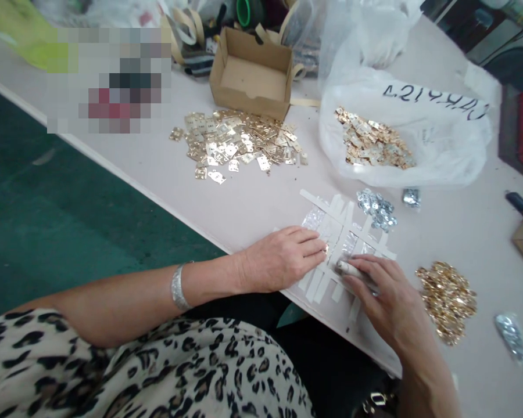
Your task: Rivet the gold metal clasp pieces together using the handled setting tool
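My left hand [283, 258] rests on a pad of crossed white tape strips and clear plastic [335, 212] at the table's near edge. Its fingers are closed and bent downward, with a small gold metal piece [326, 248] showing at the tips. Wrapped around a short white rod-shaped tool with a metal end [351, 269] are the fingers of my right hand [387, 290], just right of the left fingertips. The tool's end points toward the left hand; its other end is hidden in my grip.
Flat gold metal plates [244, 139] lie heaped before an open cardboard box [253, 75]. A white plastic bag [448, 145] holds similar pieces. Silver washer-like discs [377, 208] lie behind the pad, gold parts [448, 302] to its right. A small silver packet [513, 338] lies farther right.
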Motion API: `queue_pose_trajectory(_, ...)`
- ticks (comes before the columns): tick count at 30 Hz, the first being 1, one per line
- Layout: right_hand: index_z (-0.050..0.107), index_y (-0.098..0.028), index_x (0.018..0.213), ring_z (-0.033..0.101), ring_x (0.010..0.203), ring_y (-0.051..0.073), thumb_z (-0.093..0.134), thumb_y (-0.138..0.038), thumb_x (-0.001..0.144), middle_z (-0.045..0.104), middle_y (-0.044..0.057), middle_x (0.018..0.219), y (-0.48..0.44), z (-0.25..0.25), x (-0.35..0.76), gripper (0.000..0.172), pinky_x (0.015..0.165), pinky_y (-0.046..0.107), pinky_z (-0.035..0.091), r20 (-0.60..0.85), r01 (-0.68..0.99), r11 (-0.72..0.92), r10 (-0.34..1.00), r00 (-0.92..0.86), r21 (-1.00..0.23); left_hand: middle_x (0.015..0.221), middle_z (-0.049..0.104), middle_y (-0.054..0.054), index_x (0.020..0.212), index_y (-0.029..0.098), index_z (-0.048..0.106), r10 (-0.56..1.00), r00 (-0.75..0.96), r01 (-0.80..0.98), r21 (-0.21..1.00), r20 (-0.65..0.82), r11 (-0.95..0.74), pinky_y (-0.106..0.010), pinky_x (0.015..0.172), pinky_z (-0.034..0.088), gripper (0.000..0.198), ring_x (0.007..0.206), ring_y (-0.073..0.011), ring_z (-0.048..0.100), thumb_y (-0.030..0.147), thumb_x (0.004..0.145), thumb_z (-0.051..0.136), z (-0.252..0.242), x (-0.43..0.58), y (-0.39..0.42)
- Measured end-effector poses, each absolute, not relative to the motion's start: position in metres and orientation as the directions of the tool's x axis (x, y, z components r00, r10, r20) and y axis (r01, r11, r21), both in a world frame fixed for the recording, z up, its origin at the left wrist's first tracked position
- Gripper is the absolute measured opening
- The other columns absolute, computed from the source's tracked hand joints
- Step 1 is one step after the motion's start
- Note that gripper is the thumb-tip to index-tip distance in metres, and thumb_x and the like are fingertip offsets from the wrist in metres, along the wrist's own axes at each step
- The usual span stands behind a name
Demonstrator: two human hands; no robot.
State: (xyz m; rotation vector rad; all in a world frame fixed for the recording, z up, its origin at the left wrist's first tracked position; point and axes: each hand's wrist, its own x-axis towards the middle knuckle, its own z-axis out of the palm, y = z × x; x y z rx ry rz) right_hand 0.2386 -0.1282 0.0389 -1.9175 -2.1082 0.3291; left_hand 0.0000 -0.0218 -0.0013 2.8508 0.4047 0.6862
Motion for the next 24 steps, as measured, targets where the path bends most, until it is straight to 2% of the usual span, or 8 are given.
queue_pose_trajectory(3, 0.065, -0.023, 0.109, 0.064, 0.085, 0.020, 0.063, -0.038, 0.089, 0.068, 0.006, 0.098, -0.132, 0.042, 0.235, 0.026, 0.078, 0.038, 0.053, 0.184, 0.787, -0.119, 0.941, 0.285, -0.606, 0.120, 0.067, -0.009, 0.115, 0.013, 0.064, 0.285, 0.863, 0.208, 0.220, 0.417, -0.953, -0.035, 0.103, 0.049, 0.022, 0.119, -0.0219, 0.058, 0.019, 0.099, 0.050, -0.001, 0.001, -0.020)
queue_pose_trajectory(4, 0.064, -0.022, 0.110, 0.064, 0.083, 0.019, 0.063, -0.036, 0.088, 0.067, 0.005, 0.096, -0.130, 0.044, 0.234, 0.026, 0.078, 0.038, 0.053, 0.231, 0.639, -0.118, 0.870, 0.436, -0.761, 0.119, 0.068, -0.009, 0.115, 0.012, 0.064, 0.273, 0.868, 0.201, 0.210, 0.414, -0.957, -0.035, 0.101, 0.050, 0.022, 0.118, -0.0218, 0.058, 0.019, 0.099, 0.050, -0.001, 0.001, -0.020)
queue_pose_trajectory(6, 0.064, -0.021, 0.106, 0.064, 0.080, 0.016, 0.061, -0.032, 0.085, 0.064, 0.002, 0.089, -0.122, 0.047, 0.232, 0.024, 0.080, 0.039, 0.054, 0.193, 0.209, 0.071, 0.739, 0.646, -0.975, 0.118, 0.068, -0.010, 0.115, 0.012, 0.064, 0.251, 0.877, 0.186, 0.192, 0.411, -0.964, -0.035, 0.099, 0.051, 0.022, 0.118, -0.0218, 0.059, 0.018, 0.098, 0.051, -0.001, 0.001, -0.019)
queue_pose_trajectory(9, 0.061, -0.020, 0.082, 0.055, 0.062, 0.011, 0.062, -0.031, 0.075, 0.052, -0.004, 0.067, -0.102, 0.045, 0.229, 0.014, 0.068, 0.033, 0.054, -0.024, -0.355, 0.299, 0.735, 0.678, -0.886, 0.121, 0.067, -0.010, 0.115, 0.012, 0.064, 0.236, 0.877, 0.172, 0.185, 0.418, -0.968, -0.036, 0.099, 0.051, 0.023, 0.119, -0.0222, 0.059, 0.018, 0.099, 0.050, -0.001, 0.000, -0.018)
queue_pose_trajectory(11, 0.047, -0.020, 0.060, 0.042, 0.046, 0.008, 0.062, -0.032, 0.073, 0.038, -0.008, 0.052, -0.088, 0.039, 0.226, 0.023, 0.053, 0.028, 0.048, -0.133, -0.539, 0.333, 0.746, 0.653, -0.774, 0.124, 0.066, -0.009, 0.115, 0.012, 0.064, 0.239, 0.872, 0.171, 0.190, 0.427, -0.967, -0.036, 0.100, 0.051, 0.024, 0.120, -0.0222, 0.058, 0.019, 0.100, 0.048, -0.001, -0.001, -0.018)
queue_pose_trajectory(14, 0.025, -0.023, 0.048, 0.021, 0.033, 0.006, 0.056, -0.035, 0.079, 0.017, -0.011, 0.042, -0.071, 0.028, 0.220, 0.046, 0.036, 0.023, 0.031, -0.260, -0.653, 0.356, 0.711, 0.654, -0.668, 0.123, 0.067, -0.009, 0.114, 0.013, 0.065, 0.252, 0.864, 0.180, 0.201, 0.435, -0.963, -0.036, 0.102, 0.050, 0.025, 0.120, -0.0220, 0.058, 0.021, 0.101, 0.045, -0.002, -0.002, -0.018)
queue_pose_trajectory(17, 0.022, -0.023, 0.047, 0.014, 0.030, 0.006, 0.053, -0.028, 0.079, 0.012, -0.012, 0.041, -0.063, 0.021, 0.216, 0.044, 0.032, 0.021, 0.024, -0.306, -0.687, 0.346, 0.705, 0.640, -0.639, 0.124, 0.066, -0.008, 0.113, 0.014, 0.066, 0.268, 0.859, 0.189, 0.216, 0.437, -0.958, -0.035, 0.104, 0.050, 0.025, 0.121, -0.0216, 0.058, 0.021, 0.101, 0.045, -0.002, -0.002, -0.018)
queue_pose_trajectory(24, 0.013, -0.024, 0.045, 0.013, 0.027, 0.004, 0.058, -0.022, 0.068, 0.006, -0.012, 0.038, -0.062, 0.012, 0.225, 0.050, 0.031, 0.020, 0.022, -0.077, -0.566, 0.278, 0.849, 0.523, -0.776, 0.126, 0.066, -0.008, 0.113, 0.014, 0.066, 0.297, 0.853, 0.202, 0.253, 0.429, -0.946, -0.036, 0.107, 0.048, 0.024, 0.124, -0.0220, 0.057, 0.019, 0.100, 0.047, -0.003, -0.002, -0.019)
